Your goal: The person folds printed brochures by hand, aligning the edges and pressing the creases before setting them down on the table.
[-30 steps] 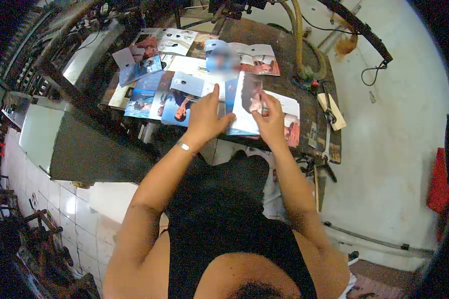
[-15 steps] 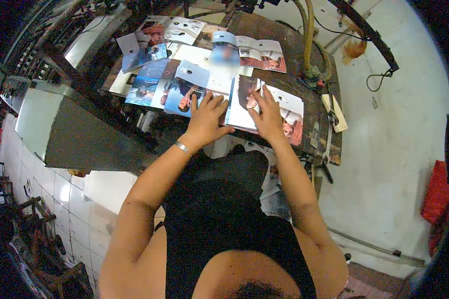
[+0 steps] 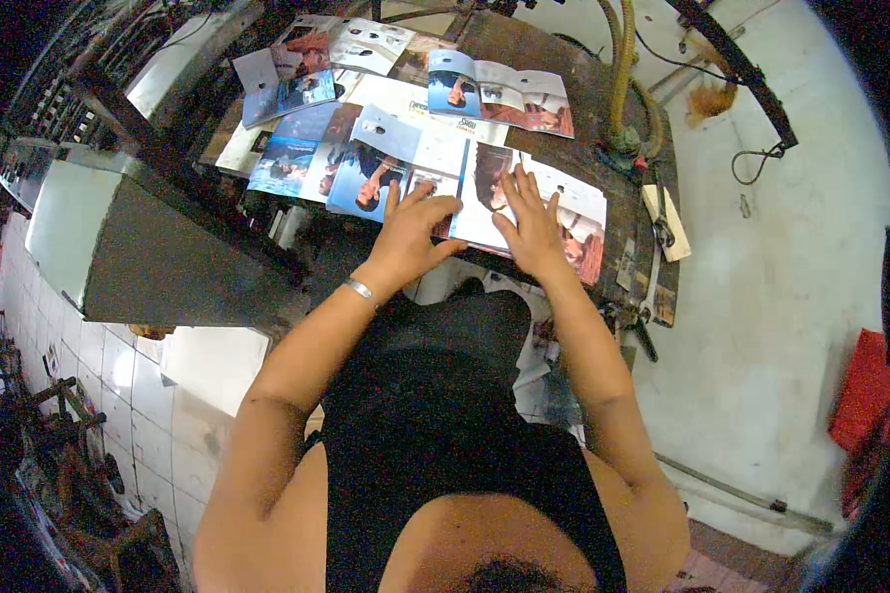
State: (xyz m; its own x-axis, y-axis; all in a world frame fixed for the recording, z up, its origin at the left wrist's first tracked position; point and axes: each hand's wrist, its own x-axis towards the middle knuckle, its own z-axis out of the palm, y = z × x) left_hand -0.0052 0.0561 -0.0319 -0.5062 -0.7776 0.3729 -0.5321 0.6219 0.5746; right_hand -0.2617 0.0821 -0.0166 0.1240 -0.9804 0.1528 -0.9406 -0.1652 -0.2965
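Note:
Both hands lie on glossy printed sheets at the near edge of a dark wooden table. My left hand (image 3: 410, 235), with a metal band at the wrist, rests its fingers apart on a blue-and-white photo sheet (image 3: 391, 136). Spread flat, my right hand (image 3: 532, 225) presses on a neighbouring printed sheet (image 3: 581, 210) with white and reddish-brown pictures. Between the hands, a white strip of paper (image 3: 477, 219) shows. The fingers cover part of the prints, and neither hand grips anything.
More printed sheets (image 3: 297, 158) overlap on the left, and a folded leaflet (image 3: 504, 91) lies farther back. Scissors (image 3: 662, 229) lie on a pale block at the right edge of the table (image 3: 564, 168). A yellowish hose (image 3: 615, 79) rises behind. A grey metal panel (image 3: 183, 247) stands left.
The left fingers have shifted slightly over the blue sheet, and the right hand stays almost in place. The camera view has tilted a little.

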